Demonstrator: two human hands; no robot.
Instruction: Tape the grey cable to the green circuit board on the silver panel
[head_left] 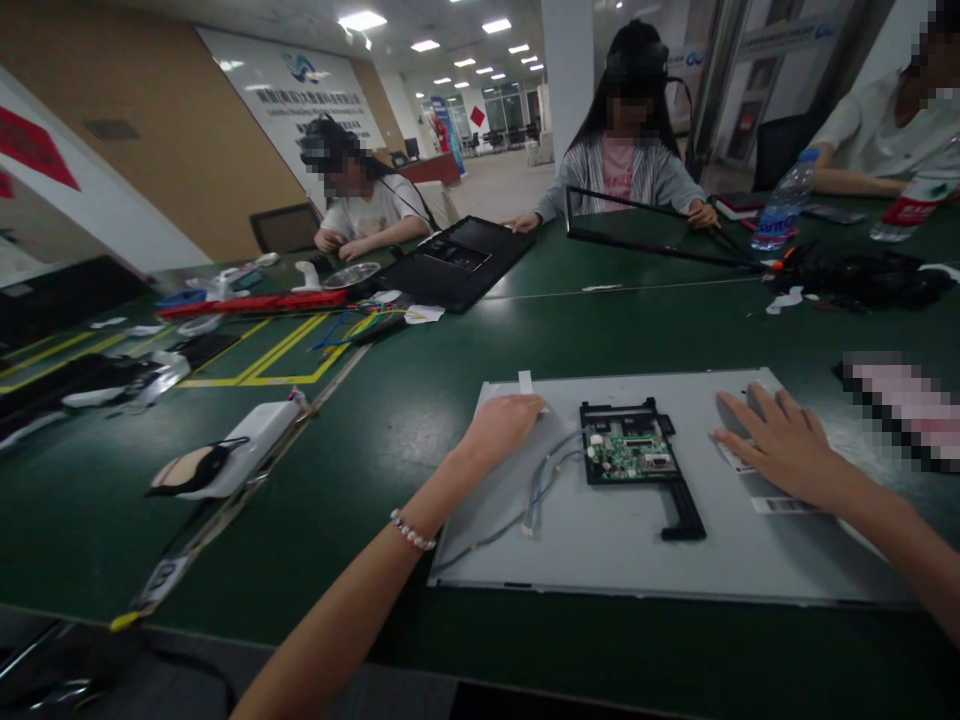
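Observation:
A grey metal back panel point(615, 540) lies flat on the green table in front of me. A green circuit board in a black frame point(636, 456) sits on its middle, with thin grey cables point(536, 490) running off to the left. My left hand point(501, 424) rests on the panel's far left corner, fingers curled under at a strip of white tape point(525, 380). My right hand point(776, 440) lies flat on the panel's right side, fingers spread, near a barcode label point(784, 506).
Three other people sit at the far side, one holding a black monitor frame point(652, 235). A black monitor shell point(457, 262), a red bar point(251, 303), water bottles point(784, 212), a white device point(225, 458) at left and loose cables lie about.

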